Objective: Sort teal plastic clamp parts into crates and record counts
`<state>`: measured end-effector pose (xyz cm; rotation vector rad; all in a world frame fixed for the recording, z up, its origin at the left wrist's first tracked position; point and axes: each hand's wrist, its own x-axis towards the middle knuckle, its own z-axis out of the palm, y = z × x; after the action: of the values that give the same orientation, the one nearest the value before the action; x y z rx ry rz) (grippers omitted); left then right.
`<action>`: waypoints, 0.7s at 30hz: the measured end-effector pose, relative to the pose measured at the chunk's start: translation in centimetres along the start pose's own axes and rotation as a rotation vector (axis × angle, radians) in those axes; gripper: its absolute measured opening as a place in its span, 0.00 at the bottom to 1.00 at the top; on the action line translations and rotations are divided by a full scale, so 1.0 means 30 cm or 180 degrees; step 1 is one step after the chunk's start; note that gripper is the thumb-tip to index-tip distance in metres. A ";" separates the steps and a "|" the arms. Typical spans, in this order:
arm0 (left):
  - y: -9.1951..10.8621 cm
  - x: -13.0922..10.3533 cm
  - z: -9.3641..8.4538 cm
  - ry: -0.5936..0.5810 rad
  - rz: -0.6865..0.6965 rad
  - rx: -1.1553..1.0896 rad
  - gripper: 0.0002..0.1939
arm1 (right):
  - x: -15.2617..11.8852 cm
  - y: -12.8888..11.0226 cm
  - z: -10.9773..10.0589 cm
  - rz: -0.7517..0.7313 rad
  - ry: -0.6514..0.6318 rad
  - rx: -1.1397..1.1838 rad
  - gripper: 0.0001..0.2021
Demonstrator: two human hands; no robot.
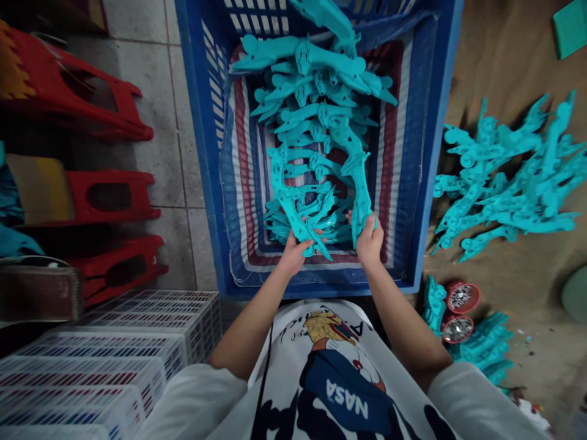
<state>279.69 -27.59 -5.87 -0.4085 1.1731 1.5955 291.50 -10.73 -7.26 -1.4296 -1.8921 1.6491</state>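
Both my hands reach over the near side of a big blue crate (433, 153) lined with a striped sheet (389, 159). My left hand (295, 250) is closed on the near end of a turquoise plastic part (285, 189), long and jointed-looking. In my right hand (369, 241) is the near end of a similar turquoise plastic part (361, 183), its far end over the others. More turquoise parts (316, 64) lie stacked across the crate beyond and beneath my hands. I cannot make out what exactly these parts are.
Right of the crate, a heap of turquoise parts (509, 177) lies on a brown surface. Nearer stand red bowls (464, 297) of small shiny pieces. Red stools (112, 195) and stacked white baskets (128, 342) are on the left, by the tiled floor (172, 244).
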 end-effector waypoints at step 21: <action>-0.097 -0.033 0.065 -0.1397 0.1460 0.4366 0.50 | -0.025 -0.133 -0.089 0.0538 -0.0765 0.0452 0.28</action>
<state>283.18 -26.63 -5.62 1.0904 1.7387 0.8036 291.80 -9.18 -2.67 -1.4226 -1.7682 2.0732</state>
